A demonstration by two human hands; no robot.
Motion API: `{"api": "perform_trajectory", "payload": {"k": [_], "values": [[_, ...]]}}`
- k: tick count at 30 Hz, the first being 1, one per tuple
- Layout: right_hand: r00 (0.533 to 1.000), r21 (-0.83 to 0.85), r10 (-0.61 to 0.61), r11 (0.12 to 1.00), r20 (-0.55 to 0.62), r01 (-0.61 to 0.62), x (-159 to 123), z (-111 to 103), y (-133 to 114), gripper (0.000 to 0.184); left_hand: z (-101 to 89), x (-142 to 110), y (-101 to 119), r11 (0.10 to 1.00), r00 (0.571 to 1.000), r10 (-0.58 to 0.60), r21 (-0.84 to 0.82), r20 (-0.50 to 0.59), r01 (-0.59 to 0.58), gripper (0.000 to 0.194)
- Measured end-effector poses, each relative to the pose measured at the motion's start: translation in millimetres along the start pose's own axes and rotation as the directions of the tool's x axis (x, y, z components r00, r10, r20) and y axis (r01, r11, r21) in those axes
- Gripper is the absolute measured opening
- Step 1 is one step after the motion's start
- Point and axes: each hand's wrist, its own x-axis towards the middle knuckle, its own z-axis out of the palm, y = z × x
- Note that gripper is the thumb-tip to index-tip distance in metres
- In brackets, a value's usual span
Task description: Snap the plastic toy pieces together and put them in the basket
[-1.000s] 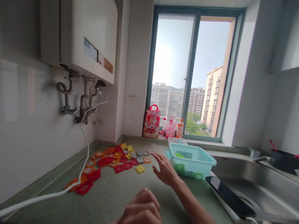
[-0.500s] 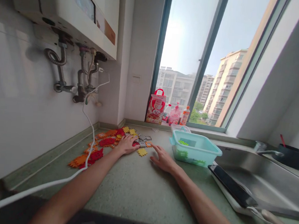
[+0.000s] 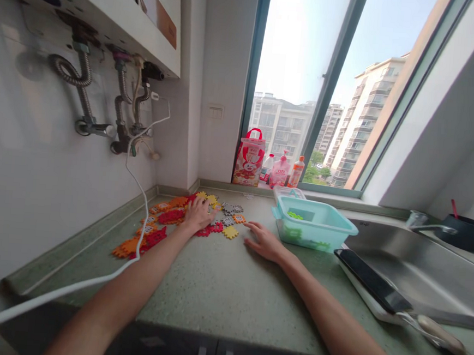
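Observation:
A heap of flat toothed plastic pieces (image 3: 163, 223) in red, orange, yellow and grey lies on the green counter (image 3: 220, 291) near the back left corner. My left hand (image 3: 198, 214) rests on the pile with its fingers spread over the red and yellow pieces. My right hand (image 3: 265, 242) lies flat and open on the bare counter, just right of a yellow piece (image 3: 230, 232). A teal plastic bin (image 3: 314, 224) with a few green pieces inside stands to the right of that hand.
A white cable (image 3: 138, 186) hangs from the wall heater's pipes (image 3: 118, 119) and crosses the counter's left side. A steel sink (image 3: 418, 268) is at the right, with a dark-bladed knife (image 3: 380, 284) on a white board. A red bag (image 3: 249, 159) and bottles (image 3: 282, 171) stand by the window.
My left hand has reached forward from near my body onto the pile of pieces. My right hand has dropped flat onto the counter. The view has moved closer to the counter.

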Motion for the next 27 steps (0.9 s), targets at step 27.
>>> {"api": "perform_trajectory", "payload": {"k": [27], "values": [[0.992,-0.125,-0.015,0.992,0.127,0.030,7.7,12.0,-19.4,0.052,-18.5,-5.3,-6.9,0.964,0.972,0.215,0.179,-0.098,-0.195,0.040]]}}
